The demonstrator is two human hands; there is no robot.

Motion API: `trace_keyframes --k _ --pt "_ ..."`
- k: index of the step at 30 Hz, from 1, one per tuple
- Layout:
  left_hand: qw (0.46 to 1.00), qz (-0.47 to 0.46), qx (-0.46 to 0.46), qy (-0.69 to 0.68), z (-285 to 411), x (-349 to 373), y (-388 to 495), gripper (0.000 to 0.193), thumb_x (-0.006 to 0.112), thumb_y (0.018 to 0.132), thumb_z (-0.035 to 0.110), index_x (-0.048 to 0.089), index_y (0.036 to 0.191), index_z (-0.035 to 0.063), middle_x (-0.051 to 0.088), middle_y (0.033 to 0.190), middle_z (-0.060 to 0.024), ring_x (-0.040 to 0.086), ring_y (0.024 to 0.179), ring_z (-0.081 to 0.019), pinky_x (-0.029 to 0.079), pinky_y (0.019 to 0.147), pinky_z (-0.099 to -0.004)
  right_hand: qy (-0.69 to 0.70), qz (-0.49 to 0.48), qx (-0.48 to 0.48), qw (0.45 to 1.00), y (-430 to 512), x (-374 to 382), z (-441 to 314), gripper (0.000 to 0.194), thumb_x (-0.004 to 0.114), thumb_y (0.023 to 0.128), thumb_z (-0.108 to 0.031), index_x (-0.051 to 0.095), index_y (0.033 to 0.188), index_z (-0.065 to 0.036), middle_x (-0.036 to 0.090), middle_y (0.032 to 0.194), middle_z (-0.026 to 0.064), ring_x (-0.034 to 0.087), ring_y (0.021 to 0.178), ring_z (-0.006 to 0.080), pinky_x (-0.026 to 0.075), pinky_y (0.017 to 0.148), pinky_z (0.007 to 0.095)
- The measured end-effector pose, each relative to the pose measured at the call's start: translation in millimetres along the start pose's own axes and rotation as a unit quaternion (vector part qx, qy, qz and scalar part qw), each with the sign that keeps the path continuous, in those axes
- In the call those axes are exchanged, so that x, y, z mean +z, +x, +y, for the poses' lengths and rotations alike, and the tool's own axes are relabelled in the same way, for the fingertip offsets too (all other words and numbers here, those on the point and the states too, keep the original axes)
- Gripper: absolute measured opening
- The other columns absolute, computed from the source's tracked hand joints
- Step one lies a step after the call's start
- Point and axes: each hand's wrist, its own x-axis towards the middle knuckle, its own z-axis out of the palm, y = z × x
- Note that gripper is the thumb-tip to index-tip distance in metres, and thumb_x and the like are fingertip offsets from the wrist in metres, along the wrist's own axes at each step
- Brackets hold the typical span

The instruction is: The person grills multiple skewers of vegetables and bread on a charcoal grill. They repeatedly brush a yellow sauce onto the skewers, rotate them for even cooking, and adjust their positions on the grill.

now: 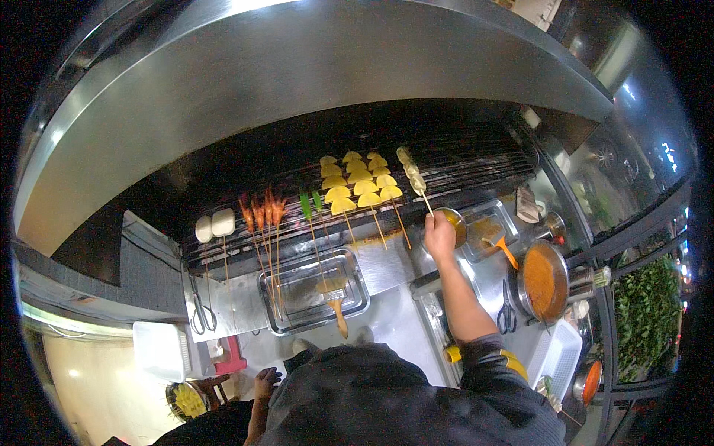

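Observation:
My right hand (440, 233) grips the wooden stick of a skewer of pale, rounded pieces (411, 170) at the right of the charcoal grill (463, 167). My left hand (266, 383) is low beside my dark clothing; its fingers are in shadow and whether it holds anything is unclear. Left of the held skewer, three skewers of yellow half-round slices (364, 187) lie on the grate. Further left are green skewers (305, 206), several orange-red skewers (268, 211) and white rounded pieces (223, 222) on sticks. A yellow liquid in a bowl (458, 227) is beside my right hand.
A metal tray (363, 298) holds a brush (338, 316) in front of the grill. Scissors (202, 318) lie left, another pair (506, 316) right. A second tray (510, 214), an orange-handled brush (506, 251), a pan of orange-red seasoning (540, 281) and white baskets (558, 348) stand around.

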Motion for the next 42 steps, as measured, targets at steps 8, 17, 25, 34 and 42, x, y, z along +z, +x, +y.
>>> trace_keyframes --k 8,17,25,34,42 --pt "0.994 0.017 -0.081 -0.064 7 11 0 0.030 0.062 0.087 0.025 0.060 0.104 0.0001 0.067 0.085 -0.0115 0.061 0.067 -0.0190 0.047 0.054 -0.0319 0.099 -0.002 0.045 0.994 -2 -2 4 0.031 0.056 0.088 -0.032 0.064 0.097 -0.003 0.067 0.084 0.0163 0.064 0.077 0.0316 0.049 0.071 0.0388" --pt "0.996 0.029 -0.073 -0.048 -33 2 11 0.030 0.062 0.087 0.021 0.061 0.103 -0.0041 0.068 0.083 -0.0143 0.064 0.070 -0.0205 0.050 0.060 -0.0325 0.219 -0.007 0.075 0.973 -6 10 24 0.030 0.056 0.089 -0.028 0.063 0.088 0.000 0.060 0.068 0.0053 0.055 0.061 0.0152 0.044 0.059 0.0307" --pt "0.996 0.041 -0.056 -0.055 -36 -6 1 0.027 0.062 0.086 0.017 0.062 0.098 -0.0063 0.068 0.079 -0.0126 0.063 0.067 -0.0192 0.050 0.061 -0.0314 0.299 -0.002 0.080 0.951 9 25 35 0.025 0.055 0.091 -0.025 0.063 0.081 -0.004 0.048 0.060 -0.0039 0.042 0.052 0.0057 0.033 0.048 0.0237" --pt "0.996 0.057 -0.065 -0.023 -49 -5 13 0.025 0.066 0.084 0.019 0.064 0.094 -0.0043 0.068 0.079 -0.0112 0.063 0.066 -0.0173 0.049 0.061 -0.0296 0.380 -0.024 0.151 0.912 6 30 39 0.021 0.056 0.091 -0.028 0.058 0.088 -0.007 0.049 0.060 -0.0037 0.043 0.048 0.0055 0.033 0.043 0.0214" --pt "0.998 0.014 -0.054 -0.028 -81 -17 28 0.022 0.066 0.085 0.018 0.064 0.091 -0.0031 0.068 0.079 -0.0117 0.062 0.064 -0.0175 0.049 0.060 -0.0288 0.420 -0.027 0.231 0.877 -14 5 28 0.024 0.056 0.090 -0.034 0.057 0.099 -0.011 0.051 0.060 -0.0023 0.043 0.044 0.0059 0.034 0.040 0.0207"
